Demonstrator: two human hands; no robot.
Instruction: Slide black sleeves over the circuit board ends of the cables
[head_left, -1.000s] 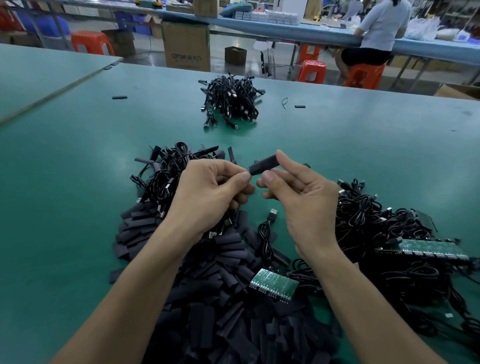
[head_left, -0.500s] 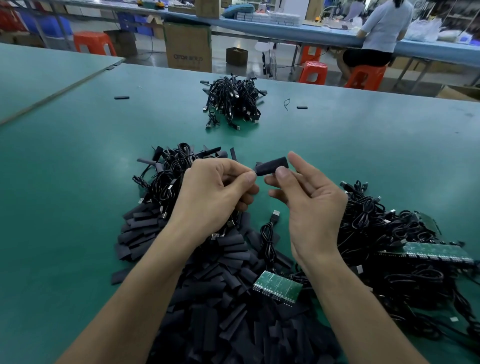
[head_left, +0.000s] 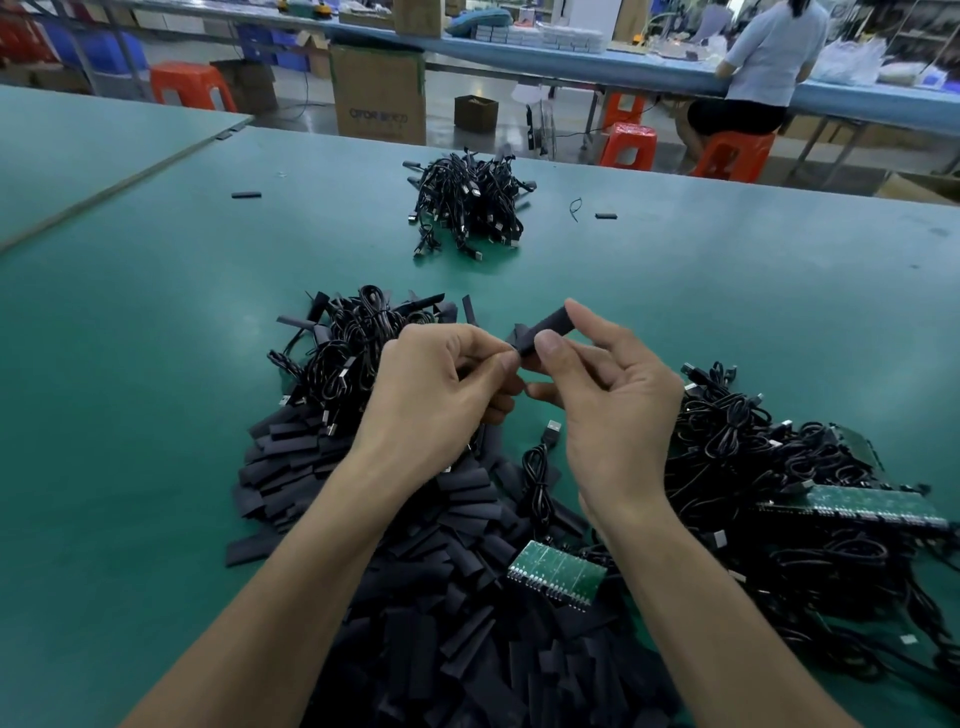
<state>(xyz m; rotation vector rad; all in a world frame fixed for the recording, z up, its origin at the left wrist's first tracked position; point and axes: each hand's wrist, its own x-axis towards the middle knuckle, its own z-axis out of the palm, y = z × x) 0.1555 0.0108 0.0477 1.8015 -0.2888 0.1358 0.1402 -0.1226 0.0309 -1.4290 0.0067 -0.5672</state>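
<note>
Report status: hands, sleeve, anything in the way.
Right hand pinches sleeve. Left hand pinches its left end. Nothing blocking the hands.

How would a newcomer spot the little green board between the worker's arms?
Find the big heap of black sleeves on the green table. At its right edge, between the forearms, lies the small circuit board. Unlike the longer, darker board atop the cables farther right, it is short, bright green and rests on sleeves.

Soft overhead light, faint glare on table (head_left: 675, 312); wide-angle edge bending; background soft.
</note>
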